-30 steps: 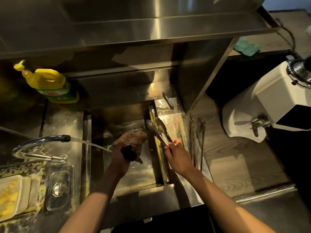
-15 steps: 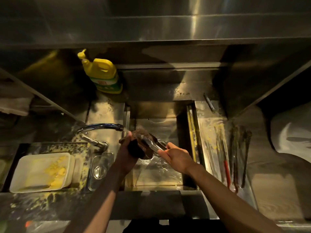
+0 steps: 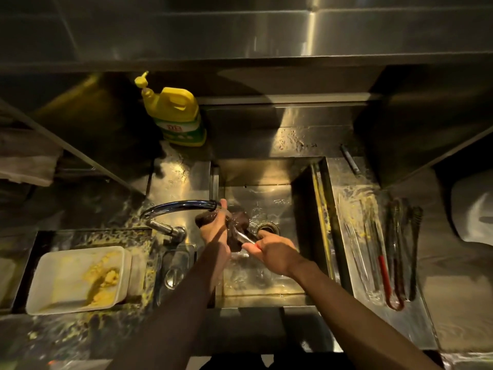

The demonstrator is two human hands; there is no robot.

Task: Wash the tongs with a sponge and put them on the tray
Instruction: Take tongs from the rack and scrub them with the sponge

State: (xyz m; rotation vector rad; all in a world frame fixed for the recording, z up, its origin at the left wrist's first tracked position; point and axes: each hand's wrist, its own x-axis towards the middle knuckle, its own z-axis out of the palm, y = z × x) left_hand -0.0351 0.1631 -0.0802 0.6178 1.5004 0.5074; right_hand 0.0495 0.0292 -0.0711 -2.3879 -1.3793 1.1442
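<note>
Shifted since a second ago: away from the right rim of the sink [image 3: 266,169], now under the spout of the faucet [image 3: 176,205]. Grips the dark sponge [image 3: 238,220] in the left hand [image 3: 213,231], fingers curled round it, pressing it onto the tongs [image 3: 245,237]. Holds the tongs' handle end in the right hand [image 3: 274,253], fingers closed round it, just beside the drain [image 3: 266,227]. Just right of the sink: a wet tray [image 3: 354,209] with other tongs [image 3: 394,249], one pair red-handled.

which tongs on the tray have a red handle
The middle pair, lying between the bare steel tongs and the all-black tongs.
</note>
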